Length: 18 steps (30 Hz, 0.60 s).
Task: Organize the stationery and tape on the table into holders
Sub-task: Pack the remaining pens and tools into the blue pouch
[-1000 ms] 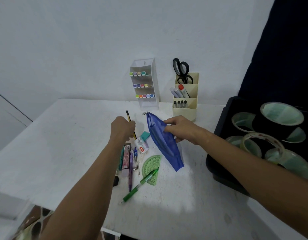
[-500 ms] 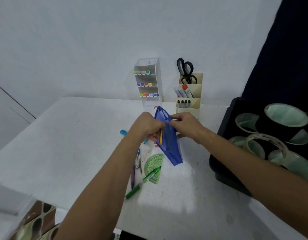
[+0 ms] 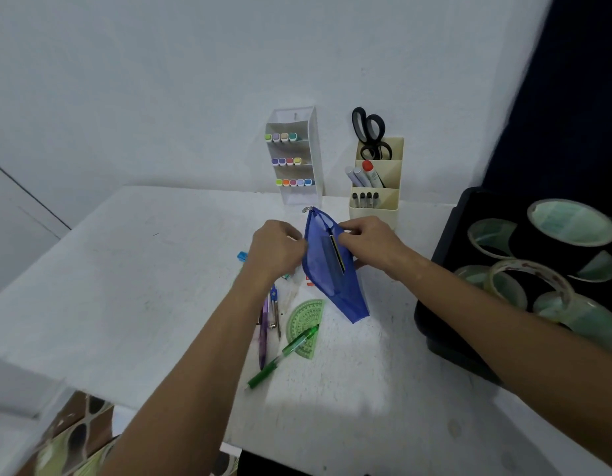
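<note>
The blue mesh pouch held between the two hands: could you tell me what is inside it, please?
Through the open top of the blue mesh pouch, a yellow-and-black pencil shows, slanting down inside. Whether anything else lies deeper cannot be seen: the mesh and the right hand cover it.

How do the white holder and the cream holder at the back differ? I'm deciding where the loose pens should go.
The white holder is taller and narrower, with three shelves of pastel-capped markers; the cream holder is squatter and stepped in three tiers. The white holder carries only markers, while the cream holder also has black scissors standing in its rear tier. Both stand upright against the wall on the table.
</note>
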### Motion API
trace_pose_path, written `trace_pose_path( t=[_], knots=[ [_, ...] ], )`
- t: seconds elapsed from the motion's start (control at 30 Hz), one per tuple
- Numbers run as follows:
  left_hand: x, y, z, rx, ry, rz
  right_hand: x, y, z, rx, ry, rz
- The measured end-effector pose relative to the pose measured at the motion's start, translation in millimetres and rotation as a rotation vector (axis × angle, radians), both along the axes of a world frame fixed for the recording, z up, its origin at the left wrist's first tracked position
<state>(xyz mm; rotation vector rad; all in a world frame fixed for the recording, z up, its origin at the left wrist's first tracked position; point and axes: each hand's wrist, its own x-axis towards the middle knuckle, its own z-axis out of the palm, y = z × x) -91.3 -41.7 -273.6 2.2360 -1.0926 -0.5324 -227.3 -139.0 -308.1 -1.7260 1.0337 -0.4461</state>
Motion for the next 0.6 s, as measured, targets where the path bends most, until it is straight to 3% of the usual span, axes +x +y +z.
trace_pose_path(
  t=[0.23, 0.4, 0.6],
  knots=[
    [30, 72, -18, 0.257, -0.156, -0.025, 2, 2, 3, -0.002, -0.030, -0.021],
    [29, 102, -33, 0.384, -0.141, -0.098, 0, 3, 2, -0.159, 0.069, 0.029],
    [10, 114, -48, 0.443, -0.047, -0.313, 2, 7, -4, -0.176, 0.097, 0.066]
  ],
)
